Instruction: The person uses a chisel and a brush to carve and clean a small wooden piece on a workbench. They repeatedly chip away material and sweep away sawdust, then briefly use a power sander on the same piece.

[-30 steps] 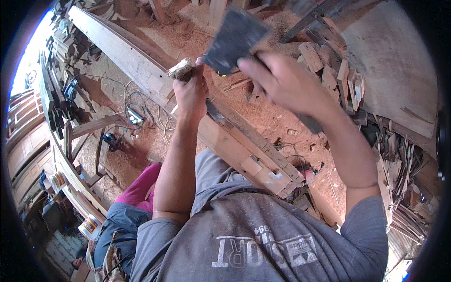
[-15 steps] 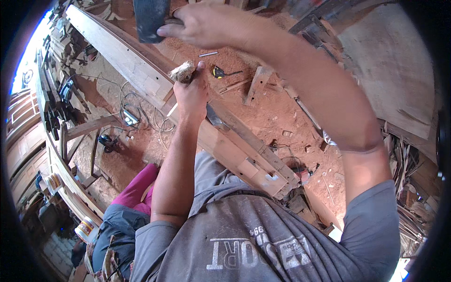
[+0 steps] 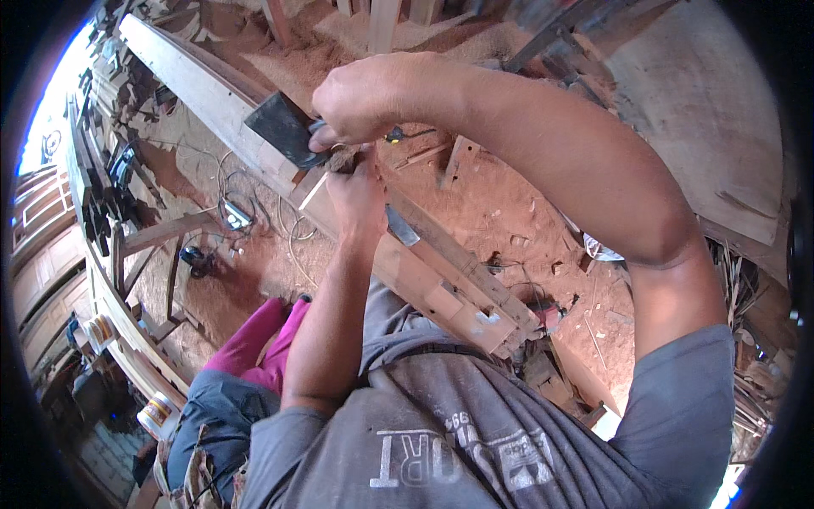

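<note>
My left hand (image 3: 356,204) is closed round the worn, frayed wooden handle (image 3: 341,161) of what looks like a chisel, held over the long wooden beam (image 3: 449,299) that lies diagonally across the view; a metal blade (image 3: 402,225) shows below the fist. My right hand (image 3: 352,102) grips a dark, flat rectangular striking tool (image 3: 280,127) directly at the handle's frayed top; whether they touch I cannot tell. Part of the beam is hidden behind my left hand and forearm.
A tape measure (image 3: 394,135) and scraps lie on the sawdust-covered floor. Cables (image 3: 229,191) and a power tool (image 3: 199,259) are left of the beam. A person in pink legwear (image 3: 246,339) is at lower left, beside white buckets (image 3: 159,414). A plywood sheet (image 3: 704,119) is at right.
My right hand rose toward the top edge with the dark tool, then came down to the top of the handle. My left hand has shifted slightly down and right.
</note>
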`<state>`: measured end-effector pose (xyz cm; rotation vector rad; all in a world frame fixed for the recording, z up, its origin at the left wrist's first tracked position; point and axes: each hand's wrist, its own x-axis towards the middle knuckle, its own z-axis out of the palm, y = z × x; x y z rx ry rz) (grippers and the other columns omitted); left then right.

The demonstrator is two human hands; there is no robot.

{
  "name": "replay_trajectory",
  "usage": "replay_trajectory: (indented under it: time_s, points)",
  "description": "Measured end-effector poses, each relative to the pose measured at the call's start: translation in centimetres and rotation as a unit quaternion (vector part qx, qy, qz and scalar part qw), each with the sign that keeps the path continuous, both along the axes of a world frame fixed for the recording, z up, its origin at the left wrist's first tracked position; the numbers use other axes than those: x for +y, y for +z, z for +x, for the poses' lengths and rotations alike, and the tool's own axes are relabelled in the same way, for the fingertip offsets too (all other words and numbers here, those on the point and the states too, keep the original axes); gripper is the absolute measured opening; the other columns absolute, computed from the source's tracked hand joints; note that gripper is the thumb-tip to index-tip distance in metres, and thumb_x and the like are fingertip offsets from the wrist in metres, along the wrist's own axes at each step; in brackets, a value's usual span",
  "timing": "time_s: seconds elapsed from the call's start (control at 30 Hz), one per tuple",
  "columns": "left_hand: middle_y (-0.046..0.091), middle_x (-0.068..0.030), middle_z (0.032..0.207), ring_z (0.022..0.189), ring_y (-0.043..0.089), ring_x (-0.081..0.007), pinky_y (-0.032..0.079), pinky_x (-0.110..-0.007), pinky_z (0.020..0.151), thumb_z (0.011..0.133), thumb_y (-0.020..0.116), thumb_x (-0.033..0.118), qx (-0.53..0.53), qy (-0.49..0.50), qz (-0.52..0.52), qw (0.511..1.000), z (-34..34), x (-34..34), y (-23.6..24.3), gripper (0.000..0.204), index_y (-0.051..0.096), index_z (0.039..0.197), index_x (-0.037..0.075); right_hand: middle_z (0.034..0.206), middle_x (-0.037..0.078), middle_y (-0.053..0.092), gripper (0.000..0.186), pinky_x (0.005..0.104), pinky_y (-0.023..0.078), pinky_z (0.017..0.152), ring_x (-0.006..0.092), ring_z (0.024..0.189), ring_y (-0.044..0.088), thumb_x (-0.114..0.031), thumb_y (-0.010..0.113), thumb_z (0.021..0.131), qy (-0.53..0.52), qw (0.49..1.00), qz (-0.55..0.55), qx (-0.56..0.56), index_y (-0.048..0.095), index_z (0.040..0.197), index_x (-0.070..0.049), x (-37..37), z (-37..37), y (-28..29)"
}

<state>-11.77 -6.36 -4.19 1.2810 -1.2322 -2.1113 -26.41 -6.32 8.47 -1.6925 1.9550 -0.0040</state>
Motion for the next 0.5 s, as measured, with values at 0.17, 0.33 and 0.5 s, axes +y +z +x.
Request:
replay_trajectory:
  time_s: [0.17,0.33,0.5]
  points:
    - [0.043,0.0075,0.064,0.047,0.037,-0.0045,0.028,-0.024,0.041,0.099,0.076,0.024,0.006,-0.010,0.017,1.000,-0.3,-1.8,0.7,0.025,0.053,0.091,0.019,0.102,0.026,0.075,0.062,0.0472,0.059,0.089,0.0389,0.103,0.074,-0.056,0.056,0.103,-0.155,0.981,-0.105,-0.051,0.076,0.112,0.001,-1.4,-1.9,2.1]
    - [0.045,0.0076,0.062,0.046,0.039,-0.0041,0.026,-0.024,0.041,0.100,0.075,0.019,0.058,-0.028,-0.024,0.998,-0.8,-4.3,0.5,0.025,0.054,0.086,0.017,0.109,0.031,0.073,0.060,0.0496,0.056,0.093,0.0431,0.106,0.072,-0.049,0.057,0.105,-0.165,0.964,-0.172,-0.119,0.074,0.109,0.008,1.4,-1.4,6.6]
    - [0.043,0.0090,0.064,0.048,0.038,-0.0034,0.027,-0.023,0.041,0.101,0.073,0.018,0.076,0.003,0.035,0.996,-0.6,-2.2,0.9,0.019,0.055,0.091,0.018,0.098,0.022,0.076,0.059,0.0460,0.060,0.086,0.0384,0.098,0.075,-0.058,0.059,0.101,-0.078,0.990,-0.115,0.027,0.077,0.109,-0.002,0.5,0.2,0.3]
